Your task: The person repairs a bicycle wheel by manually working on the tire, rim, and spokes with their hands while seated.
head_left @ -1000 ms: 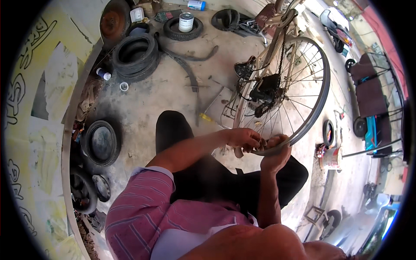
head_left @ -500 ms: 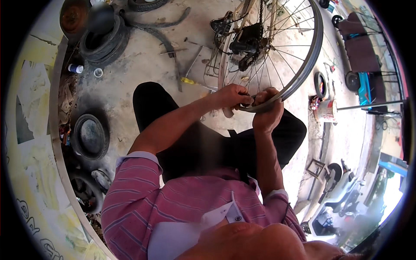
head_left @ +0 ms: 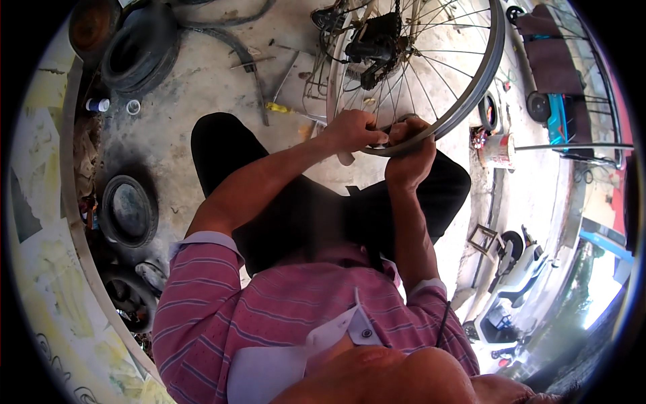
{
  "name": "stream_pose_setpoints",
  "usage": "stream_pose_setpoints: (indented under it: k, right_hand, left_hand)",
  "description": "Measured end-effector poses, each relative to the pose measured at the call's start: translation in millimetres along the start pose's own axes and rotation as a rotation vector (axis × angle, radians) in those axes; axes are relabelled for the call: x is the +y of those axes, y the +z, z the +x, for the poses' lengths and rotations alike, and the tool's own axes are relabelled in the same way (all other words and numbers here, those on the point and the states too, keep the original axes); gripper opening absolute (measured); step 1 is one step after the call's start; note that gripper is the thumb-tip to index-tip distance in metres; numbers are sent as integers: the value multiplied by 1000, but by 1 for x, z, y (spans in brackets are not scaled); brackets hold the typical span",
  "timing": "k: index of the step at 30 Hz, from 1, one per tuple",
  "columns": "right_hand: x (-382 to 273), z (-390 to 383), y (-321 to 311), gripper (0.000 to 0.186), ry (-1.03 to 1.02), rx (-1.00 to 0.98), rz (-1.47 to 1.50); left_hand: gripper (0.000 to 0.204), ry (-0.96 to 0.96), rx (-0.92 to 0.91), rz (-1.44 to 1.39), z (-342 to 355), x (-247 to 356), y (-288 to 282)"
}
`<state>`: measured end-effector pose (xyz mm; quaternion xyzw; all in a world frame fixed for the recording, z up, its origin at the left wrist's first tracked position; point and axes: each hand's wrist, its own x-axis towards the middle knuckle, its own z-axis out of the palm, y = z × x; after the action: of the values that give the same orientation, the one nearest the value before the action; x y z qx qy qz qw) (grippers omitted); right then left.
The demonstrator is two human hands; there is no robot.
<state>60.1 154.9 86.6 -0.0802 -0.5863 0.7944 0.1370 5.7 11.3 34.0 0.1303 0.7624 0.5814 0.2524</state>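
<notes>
A spoked bicycle wheel (head_left: 481, 84) stands in front of me, its lower edge between my hands. My right hand (head_left: 412, 158) is closed around the bottom of the wheel, its fingers curled over the inner side. Close beside it, my left hand (head_left: 355, 132) is closed in a pinch at the same edge, thumb and fingertips near the right fingers. Whatever lies between the left fingertips is too small and covered to make out. Above the hands are the dark rear sprockets and derailleur (head_left: 373, 50), with the chain running upward.
Worn tyres (head_left: 128, 210) and a stack of tyres (head_left: 138, 60) lie on the left. A yellow-handled tool (head_left: 279, 108) and strips of rubber (head_left: 235, 47) are on the concrete floor. A bucket (head_left: 496, 151) stands to the right, with a parked scooter (head_left: 515, 283) farther down.
The whole view has shifted, so the floor items appear higher and farther left. Both hands stay closed at the same part of the wheel, with only slight finger movement.
</notes>
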Motion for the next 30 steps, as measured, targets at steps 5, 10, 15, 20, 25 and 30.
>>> stream_pose_setpoints:
  k: [5,10,15,20,25,30]
  right_hand:
    - [0,-1,0,48,-20,-2,-28]
    - [0,-1,-1,48,-46,-24,-43]
    - [2,0,-2,48,-26,1,-32]
    - [2,0,-2,48,-10,3,16]
    - [1,0,-1,48,-21,0,-7]
    - [-3,0,1,48,-30,-8,-12]
  left_hand:
    - [36,20,-126,-181,-7,-5,-11]
    - [38,-24,-186,-184,-9,-19,-18]
    - [26,102,-101,-89,-9,-19,-15]
    - [23,13,-281,-350,-10,-15,-20]
    - [24,-29,-299,-379,-10,-14,-18]
    - [27,5,-328,-450,-8,-23,-12]
